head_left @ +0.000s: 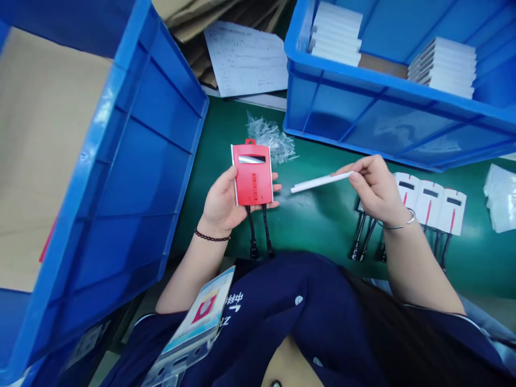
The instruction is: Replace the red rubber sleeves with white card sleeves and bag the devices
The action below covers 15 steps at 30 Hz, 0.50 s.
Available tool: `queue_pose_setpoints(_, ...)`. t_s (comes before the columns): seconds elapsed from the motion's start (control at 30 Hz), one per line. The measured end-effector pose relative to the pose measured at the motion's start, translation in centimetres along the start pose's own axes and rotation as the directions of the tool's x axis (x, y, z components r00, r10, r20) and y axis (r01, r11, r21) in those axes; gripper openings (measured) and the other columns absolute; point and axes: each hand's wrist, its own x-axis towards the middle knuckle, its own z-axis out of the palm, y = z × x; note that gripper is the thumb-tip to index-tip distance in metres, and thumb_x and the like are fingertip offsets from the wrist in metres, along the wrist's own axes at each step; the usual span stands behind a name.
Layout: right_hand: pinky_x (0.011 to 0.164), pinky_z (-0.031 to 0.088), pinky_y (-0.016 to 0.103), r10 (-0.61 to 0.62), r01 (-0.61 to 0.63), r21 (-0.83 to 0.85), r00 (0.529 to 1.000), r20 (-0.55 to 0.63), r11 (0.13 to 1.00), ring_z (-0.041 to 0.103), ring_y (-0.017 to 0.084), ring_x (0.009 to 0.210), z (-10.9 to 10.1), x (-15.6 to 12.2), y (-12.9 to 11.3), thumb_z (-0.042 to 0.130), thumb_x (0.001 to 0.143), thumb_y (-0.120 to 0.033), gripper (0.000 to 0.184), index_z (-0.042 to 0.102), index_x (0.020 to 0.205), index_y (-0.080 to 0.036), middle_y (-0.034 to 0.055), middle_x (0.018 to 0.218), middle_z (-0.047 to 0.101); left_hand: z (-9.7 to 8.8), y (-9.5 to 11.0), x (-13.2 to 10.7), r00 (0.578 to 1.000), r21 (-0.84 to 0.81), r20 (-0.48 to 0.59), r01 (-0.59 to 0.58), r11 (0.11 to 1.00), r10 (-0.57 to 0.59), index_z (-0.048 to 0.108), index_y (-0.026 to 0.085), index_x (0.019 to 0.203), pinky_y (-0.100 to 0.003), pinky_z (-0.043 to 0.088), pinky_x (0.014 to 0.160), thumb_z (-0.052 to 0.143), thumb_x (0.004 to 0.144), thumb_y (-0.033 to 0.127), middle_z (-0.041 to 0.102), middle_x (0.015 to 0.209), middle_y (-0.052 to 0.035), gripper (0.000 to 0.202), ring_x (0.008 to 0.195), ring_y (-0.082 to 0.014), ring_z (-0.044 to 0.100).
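Observation:
My left hand holds a red device with a display window, a hanging loop on top and two black cables dangling below. Its thumb lies along the left edge, and fingertips show past the right edge. Pinched between the thumb and fingers of my right hand is a thin white plastic panel, seen nearly edge-on. The panel points left towards the device, apart from it. Under and beside my right wrist, several white-fronted devices with red stripes lie in a row, their black cables towards me.
A blue crate stands close on the left. Another blue crate at the back right holds stacks of white panels. Clear plastic pieces lie behind the red device. A written sheet and clear bags are also there.

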Motion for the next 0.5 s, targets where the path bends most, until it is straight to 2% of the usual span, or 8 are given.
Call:
queue_pose_setpoints(0.07, 0.074, 0.054, 0.036, 0.098, -0.097, 0.015, 0.992, -0.077, 0.995, 0.069, 0.020, 0.078, -0.1, -0.6, -1.0, 0.042, 0.099, -0.044, 0.020, 0.046, 0.100, -0.024, 0.0052, 0.084, 0.069, 0.5, 0.0, -0.1, 0.999, -0.013, -0.015, 0.030, 0.999, -0.030, 0.062, 0.012, 0.122, -0.052, 0.061, 0.074, 0.032, 0.098, 0.046, 0.067, 0.122, -0.0193, 0.051, 0.101, -0.0347, 0.070)
queue_pose_setpoints(0.1, 0.070, 0.053, 0.033, 0.153, -0.156, -0.038, 0.986, -0.065, 0.987, 0.068, 0.019, 0.072, 0.0, -0.7, -1.5, 0.039, 0.100, -0.044, 0.021, 0.047, 0.097, -0.025, 0.0037, 0.078, 0.067, 0.7, 0.0, -0.2, 0.999, -0.016, -0.028, 0.047, 0.999, -0.047, 0.063, 0.013, 0.122, -0.052, 0.061, 0.074, 0.034, 0.098, 0.046, 0.068, 0.122, -0.0188, 0.050, 0.100, -0.0341, 0.070)
queue_pose_setpoints(0.2, 0.057, 0.050, 0.030, 0.061, -0.070, -0.194, 0.997, -0.055, 0.979, 0.065, 0.019, 0.058, 1.1, -0.5, -2.4, 0.046, 0.097, -0.036, 0.016, 0.053, 0.088, -0.024, 0.0018, 0.065, 0.065, 0.9, 0.0, -0.5, 0.996, 0.017, -0.023, 0.085, 0.996, -0.084, 0.065, 0.015, 0.120, -0.051, 0.061, 0.078, 0.042, 0.097, 0.042, 0.068, 0.122, -0.0172, 0.042, 0.103, -0.0332, 0.069)
queue_pose_setpoints(0.3, 0.053, 0.051, 0.031, -0.075, 0.054, -0.272, 0.995, -0.065, 0.961, 0.067, 0.021, 0.057, 2.4, -0.5, -2.2, 0.041, 0.099, -0.034, 0.019, 0.055, 0.090, -0.024, 0.0021, 0.065, 0.067, 0.3, -0.5, -0.4, 0.996, 0.054, -0.010, 0.084, 0.995, -0.084, 0.068, 0.012, 0.112, -0.048, 0.060, 0.079, 0.048, 0.096, 0.041, 0.068, 0.122, -0.0178, 0.039, 0.105, -0.0319, 0.068)
queue_pose_setpoints(0.37, 0.055, 0.054, 0.032, -0.029, 0.012, -0.259, 0.997, -0.065, 0.966, 0.069, 0.022, 0.060, 3.1, -1.0, -1.7, 0.041, 0.098, -0.040, 0.022, 0.057, 0.093, -0.026, 0.0014, 0.068, 0.068, -0.2, -0.9, -0.5, 0.998, 0.048, 0.012, 0.054, 0.997, -0.055, 0.070, 0.010, 0.107, -0.045, 0.060, 0.077, 0.048, 0.095, 0.047, 0.068, 0.120, -0.0188, 0.045, 0.102, -0.0307, 0.068)
queue_pose_setpoints(0.5, 0.057, 0.057, 0.032, -0.023, 0.031, -0.201, 0.999, 0.038, 0.979, 0.070, 0.023, 0.062, 3.5, -1.6, -0.6, 0.046, 0.093, -0.053, 0.030, 0.063, 0.091, -0.028, 0.0029, 0.075, 0.072, -1.5, -1.4, -0.8, 1.000, 0.016, 0.015, 0.009, 1.000, -0.009, 0.071, 0.008, 0.102, -0.040, 0.059, 0.070, 0.043, 0.094, 0.059, 0.068, 0.115, -0.0203, 0.059, 0.095, -0.0284, 0.068)
